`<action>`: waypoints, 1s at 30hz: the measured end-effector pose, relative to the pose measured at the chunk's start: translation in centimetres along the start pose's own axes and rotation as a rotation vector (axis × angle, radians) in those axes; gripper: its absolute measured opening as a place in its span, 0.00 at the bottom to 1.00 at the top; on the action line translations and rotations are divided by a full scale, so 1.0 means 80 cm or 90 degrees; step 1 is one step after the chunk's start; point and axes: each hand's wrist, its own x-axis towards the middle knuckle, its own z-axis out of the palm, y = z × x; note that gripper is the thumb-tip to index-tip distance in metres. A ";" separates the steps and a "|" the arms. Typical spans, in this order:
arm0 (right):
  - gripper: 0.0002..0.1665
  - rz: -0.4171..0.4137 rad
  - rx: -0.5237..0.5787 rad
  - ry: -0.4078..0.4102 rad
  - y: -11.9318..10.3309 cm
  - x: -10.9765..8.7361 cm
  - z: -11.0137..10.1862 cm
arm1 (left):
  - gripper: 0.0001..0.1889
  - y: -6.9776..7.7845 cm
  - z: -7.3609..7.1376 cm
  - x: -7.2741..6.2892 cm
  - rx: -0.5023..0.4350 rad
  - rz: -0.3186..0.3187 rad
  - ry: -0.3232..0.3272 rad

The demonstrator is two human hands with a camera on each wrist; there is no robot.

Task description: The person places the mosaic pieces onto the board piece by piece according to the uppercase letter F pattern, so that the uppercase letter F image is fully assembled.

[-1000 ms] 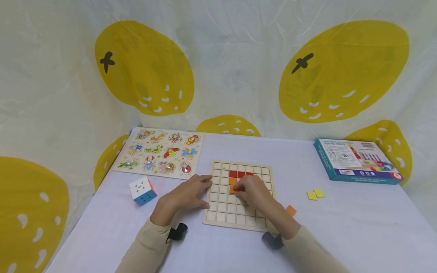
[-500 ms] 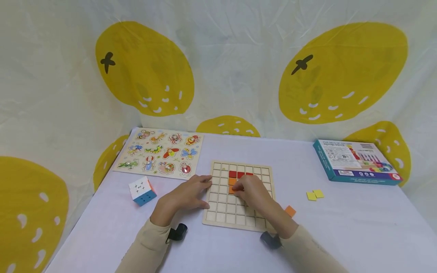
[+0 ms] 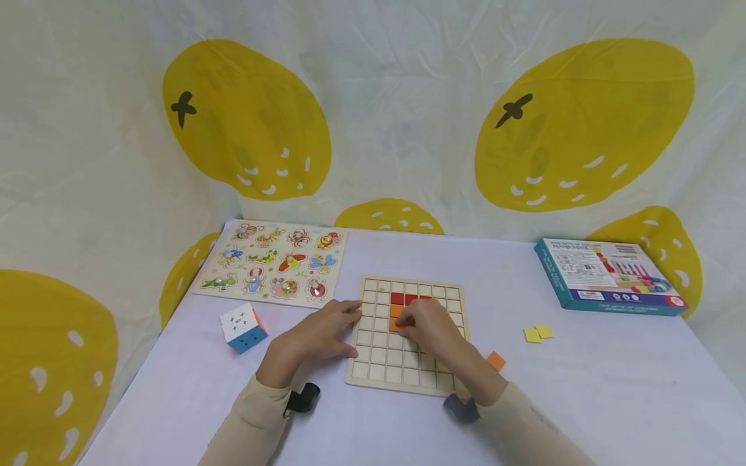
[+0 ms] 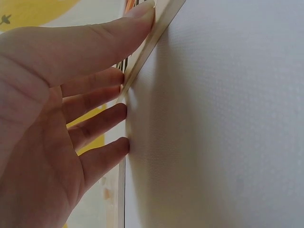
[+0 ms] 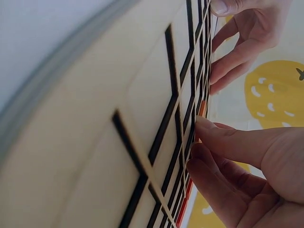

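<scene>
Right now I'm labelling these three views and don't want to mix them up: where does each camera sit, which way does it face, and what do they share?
Head: worn on the head, facing forward and down at the grid board; both sleeves, left hand and right hand show.
Left wrist: on that wrist, facing the board's edge and white tabletop; left hand shows.
Right wrist: on that wrist, looking low across the board; both hands show.
Shared: head and right wrist both show the board and both hands.

The left hand (image 3: 323, 330) is resting against the left edge of the board (image 3: 402, 388), thumb standing apart from the fingers. The right wrist (image 3: 488, 383) is crossing the near right corner; the right hand (image 3: 434, 327) is curling thumb and fingertips inward.
</scene>
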 end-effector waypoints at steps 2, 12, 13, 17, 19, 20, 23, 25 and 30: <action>0.07 0.006 -0.001 -0.002 -0.001 0.000 0.000 | 0.40 0.001 0.000 -0.001 0.000 -0.002 -0.001; 0.08 -0.001 0.005 -0.008 -0.002 -0.008 -0.002 | 0.39 0.002 0.002 -0.001 0.010 -0.004 0.001; 0.08 -0.001 0.012 -0.013 -0.001 -0.009 -0.003 | 0.39 0.002 0.002 -0.001 0.011 -0.005 0.000; 0.11 0.018 0.037 -0.036 -0.001 -0.017 -0.012 | 0.39 0.003 0.004 0.000 0.013 -0.009 0.000; 0.13 0.026 0.031 -0.040 0.001 -0.023 -0.019 | 0.39 0.003 0.005 0.000 0.014 -0.009 -0.001; 0.14 0.032 0.023 -0.040 0.002 -0.026 -0.023 | 0.39 0.003 0.005 0.000 0.016 -0.009 0.000; 0.17 0.064 -0.009 -0.039 0.009 -0.035 -0.039 | 0.40 0.003 0.004 0.000 0.020 -0.009 0.003; 0.20 0.097 -0.025 -0.044 0.018 -0.040 -0.050 | 0.40 0.002 0.004 -0.001 0.020 -0.008 0.004; 0.28 0.179 -0.045 -0.084 0.053 -0.056 -0.081 | 0.40 0.000 0.004 0.000 0.019 -0.012 0.001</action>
